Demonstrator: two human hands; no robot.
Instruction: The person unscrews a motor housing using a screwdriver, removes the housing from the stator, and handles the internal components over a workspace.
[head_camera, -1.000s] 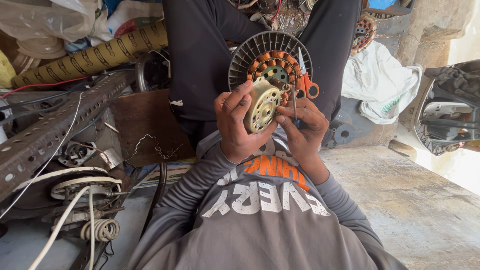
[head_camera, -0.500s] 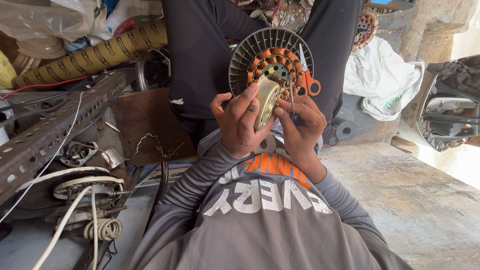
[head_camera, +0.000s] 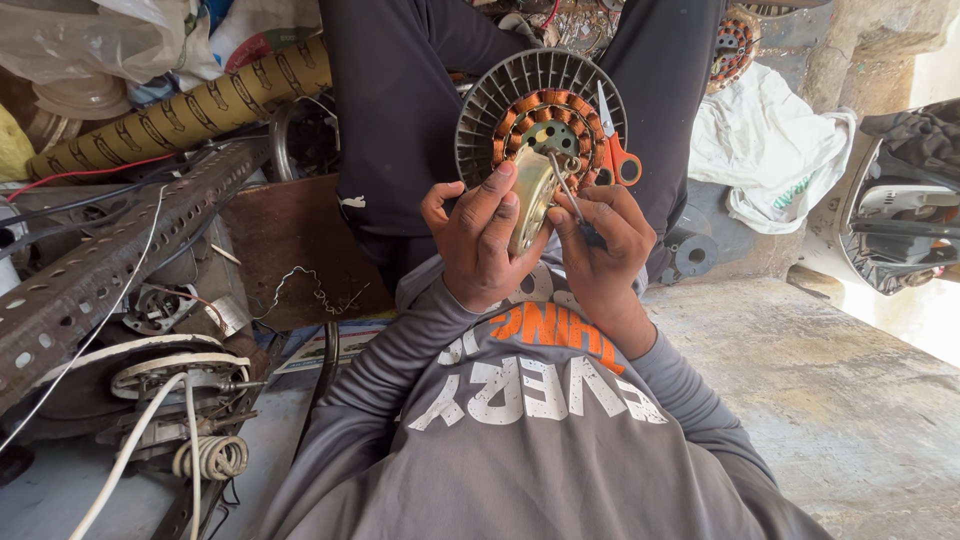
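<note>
My left hand (head_camera: 478, 238) grips a round brass-coloured metal disc (head_camera: 530, 195), held almost edge-on in front of my chest. My right hand (head_camera: 603, 240) pinches a thin metal tool (head_camera: 563, 185) whose tip rests against the disc's upper edge. Just beyond both hands lies a grey finned fan-motor housing (head_camera: 500, 95) with a ring of orange copper windings (head_camera: 525, 105). Orange-handled scissors (head_camera: 620, 157) lie against its right side. My grey sleeves and printed shirt fill the lower middle.
A perforated metal angle bar (head_camera: 100, 265) runs along the left over white cables (head_camera: 150, 420) and motor parts. A yellow ribbed hose (head_camera: 190, 105) lies at the back left. A white cloth bag (head_camera: 775, 150) and another wound stator (head_camera: 735, 40) sit at the right, on concrete floor (head_camera: 850, 400).
The disc has turned from facing me to nearly edge-on. My right hand has brought the thin tool up to its upper edge, and both hands have closed in together.
</note>
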